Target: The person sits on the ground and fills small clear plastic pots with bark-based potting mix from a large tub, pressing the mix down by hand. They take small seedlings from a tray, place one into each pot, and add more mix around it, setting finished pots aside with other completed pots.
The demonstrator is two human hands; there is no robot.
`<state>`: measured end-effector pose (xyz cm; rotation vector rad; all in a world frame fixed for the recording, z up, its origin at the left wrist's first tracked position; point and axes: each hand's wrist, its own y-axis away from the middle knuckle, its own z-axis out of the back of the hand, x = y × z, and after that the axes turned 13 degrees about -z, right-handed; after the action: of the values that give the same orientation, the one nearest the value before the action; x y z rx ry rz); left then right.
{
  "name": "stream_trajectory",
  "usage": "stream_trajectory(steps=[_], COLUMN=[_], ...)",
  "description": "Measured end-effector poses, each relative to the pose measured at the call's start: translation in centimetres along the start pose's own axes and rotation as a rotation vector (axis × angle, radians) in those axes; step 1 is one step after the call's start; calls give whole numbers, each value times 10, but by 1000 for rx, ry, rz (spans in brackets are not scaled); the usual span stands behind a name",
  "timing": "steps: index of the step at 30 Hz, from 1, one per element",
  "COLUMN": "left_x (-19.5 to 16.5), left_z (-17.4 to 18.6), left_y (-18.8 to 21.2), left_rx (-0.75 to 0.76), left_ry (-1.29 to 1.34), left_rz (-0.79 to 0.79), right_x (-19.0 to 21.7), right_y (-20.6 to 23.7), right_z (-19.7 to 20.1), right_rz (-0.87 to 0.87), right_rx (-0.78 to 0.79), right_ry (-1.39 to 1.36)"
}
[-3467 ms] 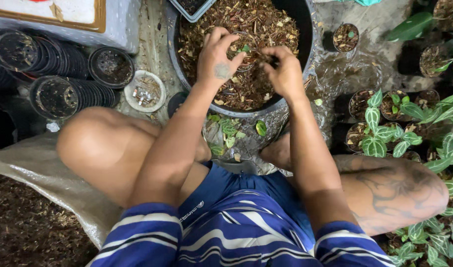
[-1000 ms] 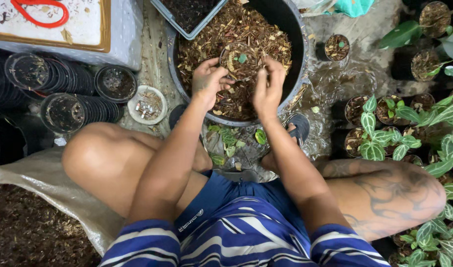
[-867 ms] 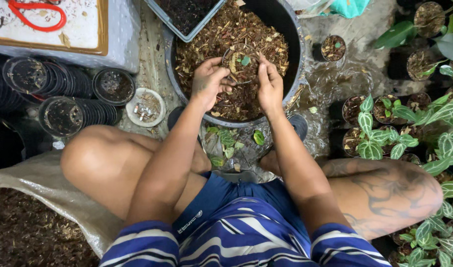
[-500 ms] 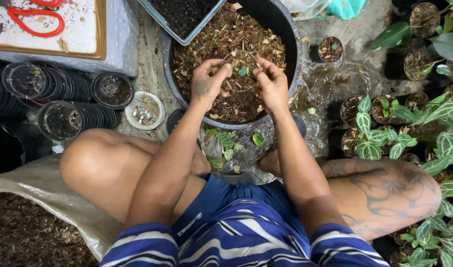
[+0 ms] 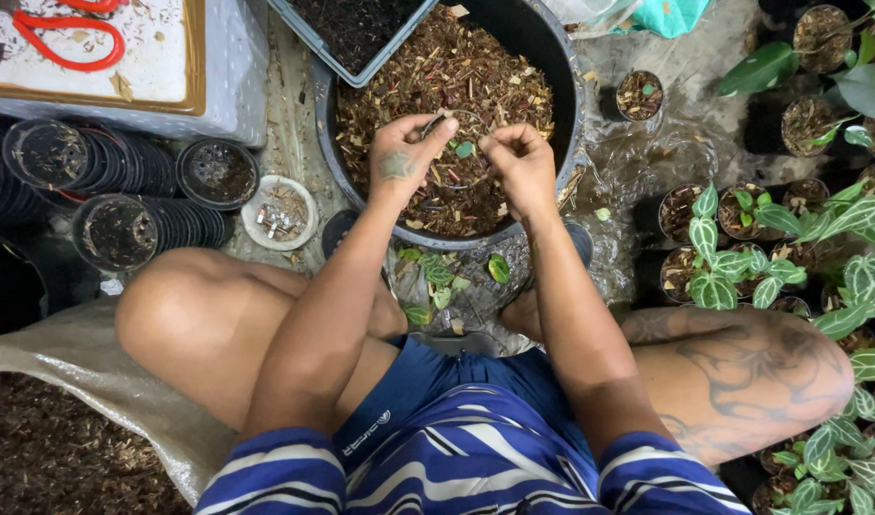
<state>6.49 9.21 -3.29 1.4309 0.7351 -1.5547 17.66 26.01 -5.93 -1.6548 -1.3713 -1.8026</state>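
Observation:
My left hand (image 5: pixel 402 158) and my right hand (image 5: pixel 520 162) meet over a big black tub (image 5: pixel 577 91) filled with brown bark potting mix (image 5: pixel 437 72). Between them sits a small black pot (image 5: pixel 454 174), full of mix, with one small green leaf (image 5: pixel 464 150) poking up. My left fingers curl on the pot's far rim. On the other side my right fingers are bunched against it, pinching mix. Both forearms reach forward from my crossed legs.
Stacks of empty black pots (image 5: pixel 123 224) lie at the left beside a small white dish (image 5: pixel 279 212). A grey tray (image 5: pixel 361 43) leans on the tub. Red scissors (image 5: pixel 70 33) lie on a white box. Potted leafy plants (image 5: pixel 743 257) crowd the right. Loose seedlings (image 5: pixel 437 277) lie near my feet.
My hands were pressing mix down around the small pot with flat fingers; now the fingers are curled and pinching at its rim. The pot stays in the tub.

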Motion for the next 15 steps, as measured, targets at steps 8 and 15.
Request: stream_trajectory(steps=[8, 15], left_x=[10, 16], left_z=[0, -2], left_y=[-6, -7], left_rx=[13, 31], left_ry=[-5, 208], left_rz=[-85, -111], right_x=[13, 22], right_y=[6, 4], right_z=[-9, -9], right_rz=[-54, -237], right_rx=[23, -12], right_ry=[195, 94])
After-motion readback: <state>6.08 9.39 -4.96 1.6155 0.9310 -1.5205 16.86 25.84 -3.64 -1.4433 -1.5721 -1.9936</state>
